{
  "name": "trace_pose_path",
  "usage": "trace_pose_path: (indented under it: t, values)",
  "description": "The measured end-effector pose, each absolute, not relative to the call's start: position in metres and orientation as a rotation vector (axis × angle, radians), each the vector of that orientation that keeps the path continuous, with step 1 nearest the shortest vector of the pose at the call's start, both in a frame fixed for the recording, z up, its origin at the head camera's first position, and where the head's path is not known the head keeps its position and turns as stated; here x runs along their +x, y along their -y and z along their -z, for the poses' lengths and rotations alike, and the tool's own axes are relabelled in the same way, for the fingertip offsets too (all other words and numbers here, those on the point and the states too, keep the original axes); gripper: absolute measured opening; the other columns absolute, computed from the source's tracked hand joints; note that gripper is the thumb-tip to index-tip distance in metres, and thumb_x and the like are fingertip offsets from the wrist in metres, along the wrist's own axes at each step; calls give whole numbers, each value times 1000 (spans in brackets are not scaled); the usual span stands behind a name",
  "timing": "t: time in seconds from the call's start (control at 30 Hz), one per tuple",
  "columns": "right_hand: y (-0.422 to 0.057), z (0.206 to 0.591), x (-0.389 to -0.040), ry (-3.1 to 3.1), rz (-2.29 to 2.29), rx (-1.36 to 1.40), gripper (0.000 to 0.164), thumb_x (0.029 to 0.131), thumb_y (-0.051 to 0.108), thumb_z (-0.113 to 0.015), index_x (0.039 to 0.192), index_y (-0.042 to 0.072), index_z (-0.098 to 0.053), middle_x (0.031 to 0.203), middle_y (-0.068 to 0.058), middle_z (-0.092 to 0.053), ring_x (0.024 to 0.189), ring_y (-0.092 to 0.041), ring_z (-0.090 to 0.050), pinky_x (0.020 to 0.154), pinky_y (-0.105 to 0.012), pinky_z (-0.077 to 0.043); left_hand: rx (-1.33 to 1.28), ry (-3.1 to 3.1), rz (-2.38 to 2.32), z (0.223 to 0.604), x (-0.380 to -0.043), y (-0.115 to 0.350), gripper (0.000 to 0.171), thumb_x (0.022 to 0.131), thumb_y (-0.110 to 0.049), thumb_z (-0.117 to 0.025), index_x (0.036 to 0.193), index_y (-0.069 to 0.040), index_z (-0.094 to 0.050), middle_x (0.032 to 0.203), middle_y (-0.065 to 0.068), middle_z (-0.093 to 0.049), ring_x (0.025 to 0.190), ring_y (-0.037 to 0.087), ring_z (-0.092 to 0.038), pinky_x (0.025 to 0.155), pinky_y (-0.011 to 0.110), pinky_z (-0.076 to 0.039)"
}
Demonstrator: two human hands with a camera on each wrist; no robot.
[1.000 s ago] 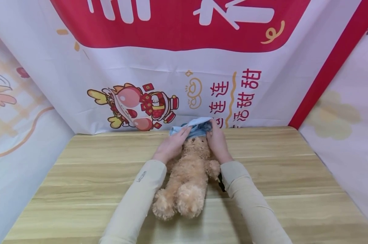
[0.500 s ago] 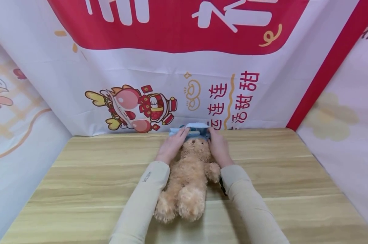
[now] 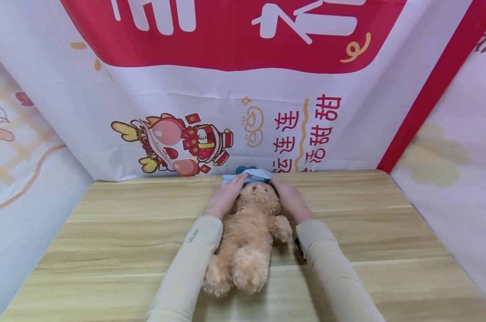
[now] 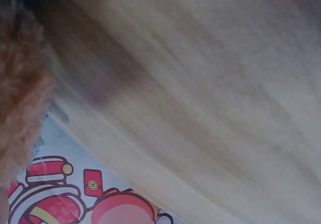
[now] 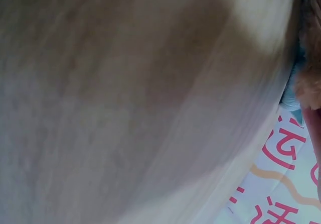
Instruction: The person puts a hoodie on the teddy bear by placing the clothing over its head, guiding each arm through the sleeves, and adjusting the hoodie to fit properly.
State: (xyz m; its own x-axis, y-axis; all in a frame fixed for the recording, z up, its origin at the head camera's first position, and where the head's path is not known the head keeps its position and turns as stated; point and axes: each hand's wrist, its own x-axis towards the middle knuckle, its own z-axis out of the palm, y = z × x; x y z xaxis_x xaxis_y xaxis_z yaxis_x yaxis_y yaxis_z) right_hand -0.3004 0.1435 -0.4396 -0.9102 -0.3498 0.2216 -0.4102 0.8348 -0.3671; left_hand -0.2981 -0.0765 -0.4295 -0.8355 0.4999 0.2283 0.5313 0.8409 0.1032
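A tan plush teddy bear point(image 3: 251, 232) lies face up on the table, head toward the back wall, feet toward me. Light-blue cloth point(image 3: 257, 175) with a darker blue part is bunched around the top of its head. My left hand point(image 3: 226, 196) grips the cloth at the left of the head, and my right hand point(image 3: 288, 197) grips it at the right. Most fingertips are hidden by the cloth and head. The left wrist view catches only bear fur point(image 4: 20, 93) at its edge; in the right wrist view, a strip of cloth point(image 5: 291, 96) shows beside fur.
The wood-grain table point(image 3: 126, 250) runs back to a white and red printed banner point(image 3: 211, 85). Printed sheets hang along the left point(image 3: 21, 179) and right point(image 3: 460, 192) sides. A small dark strap point(image 3: 301, 249) shows by the right sleeve.
The cloth has come down lower around the bear's head and looks flatter. Both hands have moved slightly down with it. The bear's body has barely shifted.
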Motion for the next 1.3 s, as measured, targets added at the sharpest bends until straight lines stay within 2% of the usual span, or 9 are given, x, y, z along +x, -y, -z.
trace_pose_path:
  t: [0.17,0.33,0.53,0.67,0.77,0.8,0.9,1.07,1.3]
  values:
    - [-143,441,-299,2957,-918,541,31,104,18,-34,130,16,-50,133,-16,-57,123,-35,-54,102,-50,-44,-815,2839,268,437,-299,79,52,96,9,-38,144,-10,-36,146,13,-45,115,34,-59,88,47,-53]
    - [-144,442,-297,2971,-804,594,27,104,14,-33,126,11,-48,125,-18,-61,116,-35,-58,97,-49,-47,-788,2884,427,440,-298,81,45,100,1,-33,143,-13,-35,145,10,-46,116,31,-59,91,46,-52]
    - [-148,441,-295,2919,-803,551,26,92,-1,-47,116,2,-38,96,-22,-65,91,-35,-64,81,-47,-52,-676,2906,591,442,-296,85,54,93,2,-50,142,-11,-30,115,17,-66,91,31,-67,80,42,-54]
    - [-154,436,-296,2948,-1004,532,37,90,1,-50,126,3,-42,106,-23,-64,99,-35,-63,87,-48,-51,-615,2957,765,438,-295,90,76,87,1,-57,150,-16,-20,126,15,-62,68,27,-61,60,37,-50]
    - [-161,432,-295,2988,-1125,622,47,89,5,-53,135,3,-42,119,-25,-60,113,-38,-58,97,-51,-47,-597,2991,912,432,-293,93,72,86,-5,-56,150,-18,-26,137,12,-55,84,28,-64,69,39,-52]
    - [-163,430,-294,2993,-1152,680,52,87,6,-54,137,1,-41,122,-26,-59,116,-39,-56,99,-51,-46,-605,2998,952,431,-292,95,67,87,-9,-55,149,-17,-30,139,12,-53,98,30,-64,79,43,-53]
    - [-168,423,-291,3056,-1316,813,68,82,5,-58,145,-1,-31,138,-28,-46,128,-41,-46,107,-52,-40,-665,3036,1071,428,-290,97,62,88,-17,-53,148,-12,-35,148,14,-43,136,31,-43,108,48,-40]
    - [-171,413,-285,3152,-1593,856,94,81,9,-67,153,2,-8,155,-27,-19,142,-44,-23,115,-54,-27,-634,3162,1487,420,-283,101,75,89,-25,-54,154,-14,-18,159,14,-21,145,32,-24,115,51,-29]
    - [-169,418,-285,3127,-1585,758,90,84,25,-72,152,6,-16,150,-24,-32,138,-40,-34,112,-52,-33,-441,3141,1747,420,-278,97,89,84,-48,-67,153,-24,-17,160,11,-18,146,33,-21,115,56,-26]
